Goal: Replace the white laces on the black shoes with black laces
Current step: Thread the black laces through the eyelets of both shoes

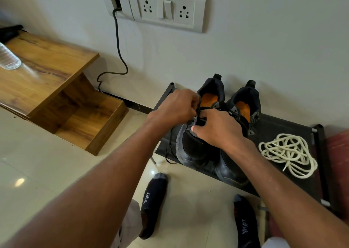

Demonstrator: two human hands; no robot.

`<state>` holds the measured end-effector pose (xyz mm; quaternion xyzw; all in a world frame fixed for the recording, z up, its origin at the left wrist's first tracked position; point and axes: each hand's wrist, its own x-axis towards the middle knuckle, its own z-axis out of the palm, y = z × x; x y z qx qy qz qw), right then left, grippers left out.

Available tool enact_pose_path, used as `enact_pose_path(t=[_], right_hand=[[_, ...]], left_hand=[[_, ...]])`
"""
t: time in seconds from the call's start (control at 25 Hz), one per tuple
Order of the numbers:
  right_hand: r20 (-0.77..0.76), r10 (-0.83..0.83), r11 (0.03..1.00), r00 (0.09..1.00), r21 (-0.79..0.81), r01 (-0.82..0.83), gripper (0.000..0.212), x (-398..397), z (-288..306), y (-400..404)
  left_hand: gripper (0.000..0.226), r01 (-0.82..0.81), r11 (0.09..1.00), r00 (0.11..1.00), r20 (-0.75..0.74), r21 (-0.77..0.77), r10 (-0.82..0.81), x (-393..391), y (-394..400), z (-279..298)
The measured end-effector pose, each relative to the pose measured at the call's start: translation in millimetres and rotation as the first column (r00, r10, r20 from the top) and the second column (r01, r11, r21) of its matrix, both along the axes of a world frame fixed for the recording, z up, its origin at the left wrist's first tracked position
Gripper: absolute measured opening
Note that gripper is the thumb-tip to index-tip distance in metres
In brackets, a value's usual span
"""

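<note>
Shoes: two black shoes are sitting side by side on a low black rack (pixel 283 134) against the wall, toes pointing toward the person; the left shoe (pixel 190 149) is being worked on and the right shoe (pixel 243 104) is waiting beside it.
White laces: a loose coil of white laces (pixel 289 153) is lying on the rack just right of the shoes, so both shoes appear to be stripped of white already.
Black lace: a thin black lace (pixel 170 160) is trailing off the rack's front edge by the left shoe's toe.
Left hand: the left hand (pixel 175 108) is curling its grip, seemingly pinching the black lace near the shoe's upper eyelets.
Right hand: the right hand (pixel 217 129) is clenching the lace over the tongue.
Progress: lacing of the left shoe is likely nearing its top; the right shoe is showing empty eyelets and is probably still to do.
Hidden: both hands are covering the eyelets, so the lacing rows and any knot cannot be made out.
</note>
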<state>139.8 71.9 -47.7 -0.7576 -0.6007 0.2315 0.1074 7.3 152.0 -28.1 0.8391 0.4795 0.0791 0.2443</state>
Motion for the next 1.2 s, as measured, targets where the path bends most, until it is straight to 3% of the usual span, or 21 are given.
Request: enact_pose_path(t=[0.08, 0.16, 0.28, 0.32, 0.36, 0.4, 0.44, 0.48, 0.56, 0.68, 0.76, 0.8, 0.84, 0.88, 0.92, 0.96, 1.0, 1.04, 1.08, 1.12, 1.2], right_hand=[[0.062, 0.016, 1.0, 0.998, 0.022, -0.017, 0.026, -2, 4, -2], [0.121, 0.029, 0.999, 0.992, 0.043, -0.034, 0.032, -1, 8, -4], [0.152, 0.063, 0.997, 0.986, 0.041, -0.07, 0.045, 3, 12, -6], [0.153, 0.068, 0.996, 0.986, 0.046, -0.076, 0.047, 3, 12, -7], [0.153, 0.072, 0.995, 0.986, 0.057, -0.081, 0.047, 4, 10, -7], [0.153, 0.072, 0.994, 0.986, 0.07, -0.083, 0.045, 4, 8, -7], [0.154, 0.069, 0.994, 0.986, 0.079, -0.082, 0.044, 4, 8, -7], [0.156, 0.065, 0.993, 0.986, 0.083, -0.079, 0.042, 4, 7, -6], [0.163, 0.057, 0.993, 0.985, 0.09, -0.072, 0.041, 4, 7, -6], [0.164, 0.066, 0.993, 0.984, 0.084, -0.08, 0.044, 3, 6, -6], [0.151, 0.074, 0.994, 0.986, 0.074, -0.086, 0.043, 5, 7, -6], [0.147, 0.079, 0.993, 0.986, 0.07, -0.09, 0.042, 6, 8, -6], [0.143, 0.087, 0.993, 0.986, 0.07, -0.097, 0.044, 7, 8, -6], [0.141, 0.094, 0.992, 0.986, 0.075, -0.105, 0.046, 7, 8, -6], [0.141, 0.1, 0.99, 0.985, 0.083, -0.112, 0.049, 8, 7, -5], [0.144, 0.102, 0.989, 0.984, 0.087, -0.115, 0.05, 8, 7, -5], [0.149, 0.102, 0.99, 0.984, 0.087, -0.115, 0.049, 8, 6, -4], [0.153, 0.1, 0.99, 0.983, 0.082, -0.114, 0.047, 7, 5, -4], [0.155, 0.099, 0.991, 0.983, 0.078, -0.112, 0.044, 7, 5, -3], [0.152, 0.096, 0.991, 0.984, 0.074, -0.109, 0.042, 6, 4, -3], [0.133, 0.085, 0.993, 0.987, 0.074, -0.095, 0.041, 6, 5, -3]], left_hand=[[0.016, -0.032, 0.998, 0.998, 0.045, -0.062, 0.034, -1, 3, 7], [0.02, -0.077, 0.96, 0.921, 0.349, -0.27, 0.172, -3, 2, 22], [0.018, 0.062, 0.809, 0.493, 0.723, -0.584, 0.484, -7, 7, 43], [0.014, 0.048, 0.81, 0.455, 0.734, -0.585, 0.503, -7, 8, 43], [0.011, -0.046, 0.851, 0.547, 0.7, -0.523, 0.46, -8, 9, 40], [0.015, -0.159, 0.918, 0.746, 0.565, -0.363, 0.352, -9, 11, 32], [0.023, -0.178, 0.968, 0.92, 0.318, -0.177, 0.228, -8, 10, 21], [0.029, -0.125, 0.989, 0.989, 0.063, -0.081, 0.13, -7, 7, 10], [0.036, -0.03, 0.992, 0.989, -0.149, -0.121, 0.012, -3, 3, -4], [0.032, -0.043, 0.996, 0.996, -0.076, -0.08, 0.037, -4, 7, -1], [0.026, -0.116, 0.99, 0.986, 0.107, -0.076, 0.124, -2, 8, 11], [0.025, -0.17, 0.978, 0.935, 0.294, -0.121, 0.199, 1, 7, 21], [0.026, -0.19, 0.955, 0.797, 0.531, -0.229, 0.286, 2, 8, 31], [0.027, -0.136, 0.917, 0.573, 0.725, -0.375, 0.381, 0, 9, 41], [0.027, -0.047, 0.881, 0.381, 0.807, -0.471, 0.452, -2, 11, 48], [0.028, -0.018, 0.872, 0.308, 0.827, -0.49, 0.471, -4, 12, 50], [0.028, -0.098, 0.891, 0.395, 0.804, -0.444, 0.444, -6, 13, 47], [0.03, -0.226, 0.923, 0.609, 0.695, -0.311, 0.383, -9, 15, 40], [0.033, -0.276, 0.953, 0.826, 0.475, -0.127, 0.303, -10, 17, 26], [0.036, -0.225, 0.974, 0.95, 0.219, -0.011, 0.222, -11, 15, 14], [0.038, -0.065, 0.996, 0.993, -0.104, -0.067, 0.058, -11, 13, -7]])
